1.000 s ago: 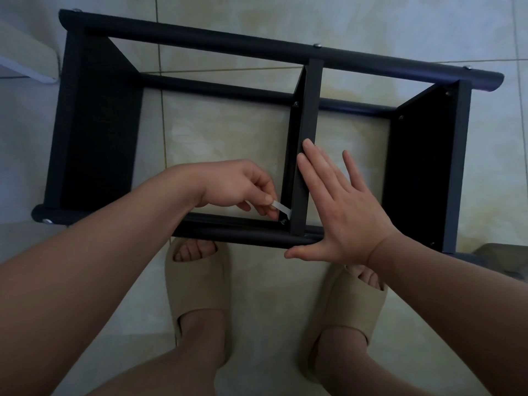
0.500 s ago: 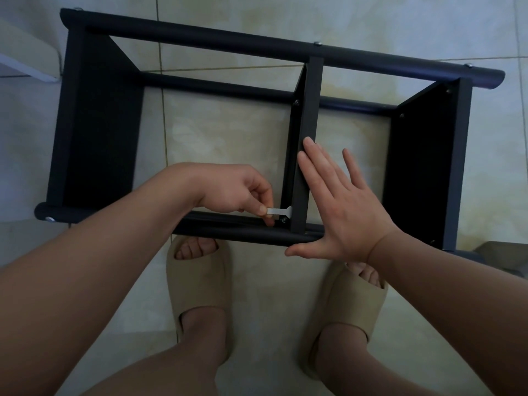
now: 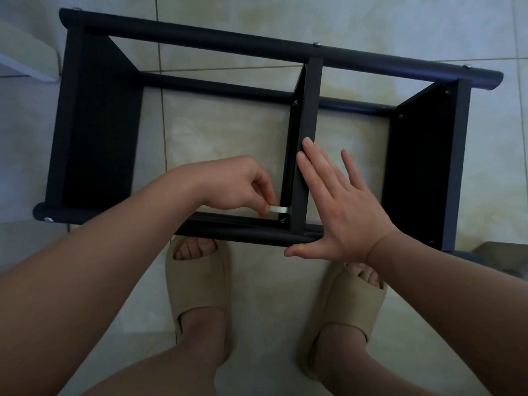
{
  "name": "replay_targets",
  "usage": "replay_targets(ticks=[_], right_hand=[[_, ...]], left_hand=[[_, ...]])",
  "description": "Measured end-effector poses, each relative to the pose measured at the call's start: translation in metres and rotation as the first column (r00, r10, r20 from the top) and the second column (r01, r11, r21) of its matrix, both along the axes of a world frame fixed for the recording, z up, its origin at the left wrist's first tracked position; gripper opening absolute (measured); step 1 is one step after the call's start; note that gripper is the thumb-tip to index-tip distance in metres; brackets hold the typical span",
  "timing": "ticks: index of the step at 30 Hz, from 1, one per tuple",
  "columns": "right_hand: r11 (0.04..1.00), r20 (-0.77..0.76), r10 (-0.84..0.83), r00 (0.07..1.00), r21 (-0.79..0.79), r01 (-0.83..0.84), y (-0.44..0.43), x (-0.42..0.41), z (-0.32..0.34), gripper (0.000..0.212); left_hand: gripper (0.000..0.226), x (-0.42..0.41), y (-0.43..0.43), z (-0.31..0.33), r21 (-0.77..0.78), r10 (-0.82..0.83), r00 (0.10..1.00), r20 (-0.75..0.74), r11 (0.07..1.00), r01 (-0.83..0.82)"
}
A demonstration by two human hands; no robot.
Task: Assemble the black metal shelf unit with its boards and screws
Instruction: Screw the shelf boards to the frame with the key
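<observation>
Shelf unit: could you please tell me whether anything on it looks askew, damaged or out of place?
Nothing stands out. On the shelf unit, the middle board sits straight between the rails; the left hand pinches a small wrench at its screw, and the right hand presses flat on it.

Beige slippers (image 3: pixel 197 281) stand on a pale tiled floor (image 3: pixel 257 298), with a white object (image 3: pixel 28 58) at upper left.

No readable text or labels.

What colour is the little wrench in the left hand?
The wrench is silvery; the head view, the only one, shows it.
</observation>
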State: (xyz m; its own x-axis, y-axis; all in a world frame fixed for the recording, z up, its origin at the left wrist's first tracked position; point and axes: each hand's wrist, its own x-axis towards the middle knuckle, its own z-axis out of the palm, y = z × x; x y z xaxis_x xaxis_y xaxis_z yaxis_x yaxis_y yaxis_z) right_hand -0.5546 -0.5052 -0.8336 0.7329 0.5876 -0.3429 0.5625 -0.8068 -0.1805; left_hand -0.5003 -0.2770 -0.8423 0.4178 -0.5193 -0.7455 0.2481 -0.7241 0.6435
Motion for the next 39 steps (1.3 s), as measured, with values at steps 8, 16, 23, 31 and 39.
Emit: replay_targets(ticks=[8,16,23,31,39], right_hand=[[1.0,-0.007,0.0,1.0,0.0,0.0,0.001,0.001,0.0,0.137],[1.0,0.003,-0.001,1.0,0.007,0.001,0.001,0.0,-0.001,0.137],[1.0,0.006,0.001,1.0,0.012,-0.001,0.001,0.001,-0.001,0.136],[1.0,0.003,0.004,1.0,0.007,-0.004,0.0,0.001,-0.001,0.136],[1.0,0.043,0.012,0.999,-0.006,-0.012,0.0,0.0,-0.001,0.135]], left_hand=[[0.008,-0.007,-0.015,-0.006,-0.1,0.423,0.889,-0.172,0.891,-0.443],[0.007,-0.015,-0.031,-0.013,-0.048,0.619,0.725,-0.3,0.75,-0.66],[0.007,-0.013,-0.03,-0.009,-0.083,0.622,0.741,-0.253,0.749,-0.657],[0.008,-0.014,-0.026,-0.008,-0.053,0.516,0.826,-0.227,0.84,-0.539],[0.01,-0.015,-0.028,-0.01,-0.052,0.553,0.794,-0.254,0.812,-0.582]])
